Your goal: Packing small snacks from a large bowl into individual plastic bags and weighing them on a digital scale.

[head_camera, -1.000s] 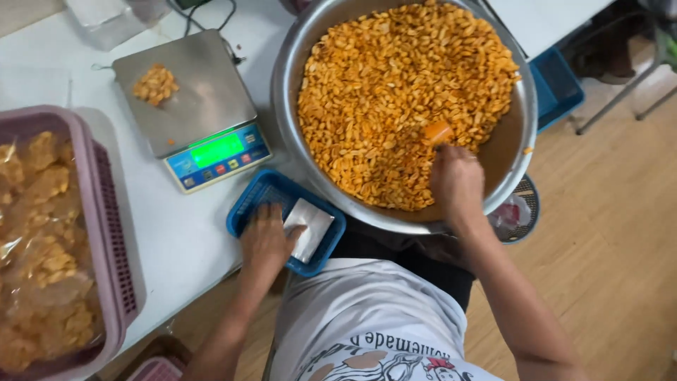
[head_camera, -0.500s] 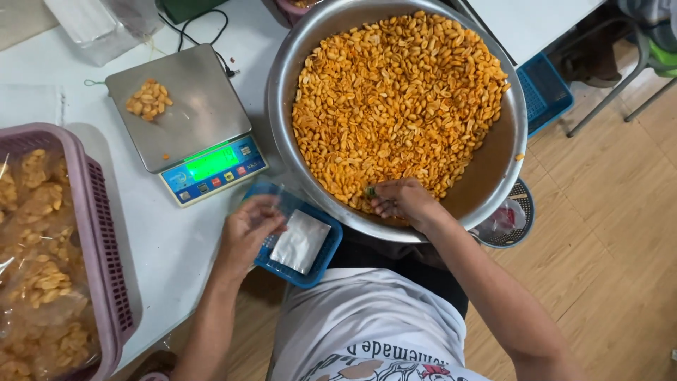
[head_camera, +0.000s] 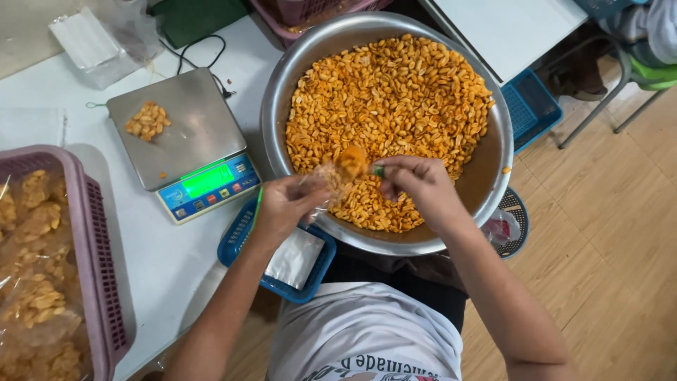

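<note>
— Orange nuts fill the big metal bowl almost to the top. See the two hands over it?

— Yes. What is the left hand doing?

— Its fingers are closed on a small clear bag and keep it up over the near edge of the bowl, so nuts that slip would fall back in.

— And the right hand?

— It grips a little scoop full of nuts, with the tip right at the mouth of the bag. (The handle looks green, but most of it is hidden.)

— What is that shiny flat thing to the left?

— A kitchen scale with a lit green screen, just beside the bowl. A small pile of nuts sits on its plate.

— And below the hands?

— A blue tray with flat clear bags in it, close to the left arm and easy to reach. A pink basket of filled bags stands far left on the white table.
</note>
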